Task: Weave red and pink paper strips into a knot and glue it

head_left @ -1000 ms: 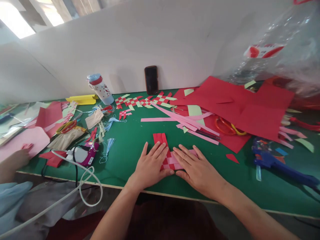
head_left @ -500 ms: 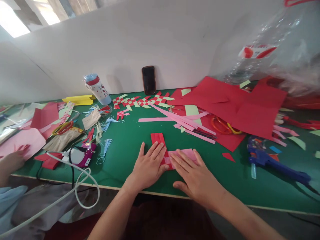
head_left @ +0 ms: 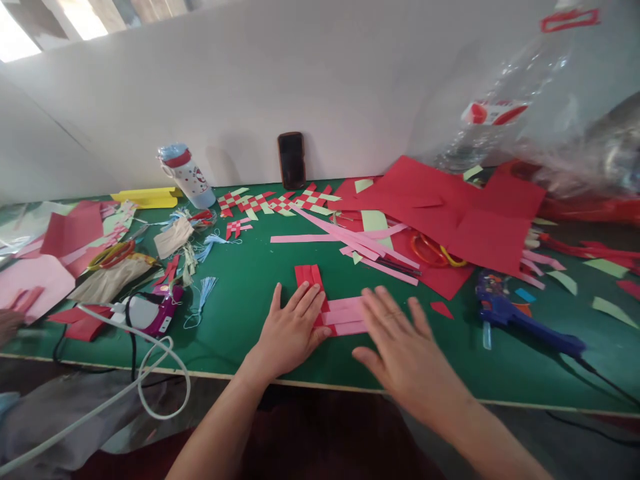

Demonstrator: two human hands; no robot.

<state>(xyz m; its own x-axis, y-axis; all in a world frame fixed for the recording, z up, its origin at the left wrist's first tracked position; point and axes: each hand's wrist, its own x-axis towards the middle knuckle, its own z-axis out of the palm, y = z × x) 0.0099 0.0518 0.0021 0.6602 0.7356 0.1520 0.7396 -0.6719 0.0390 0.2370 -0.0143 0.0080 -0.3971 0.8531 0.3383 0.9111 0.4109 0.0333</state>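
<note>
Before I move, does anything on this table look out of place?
The white cable loops over the table edge, where it could snag. Scraps lie loose near the glue gun, untidy but hardly odd. I see no spill.

This looks like a craft workshop: a long green-topped worktable (head_left: 235, 333) against a pale plain partition (head_left: 340, 87) carries large red paper sheets (head_left: 500, 220), woven red-and-green paper pieces (head_left: 257, 203), light-blue thread tassels (head_left: 206, 293) and a blue plastic glue gun (head_left: 525, 323).
</note>
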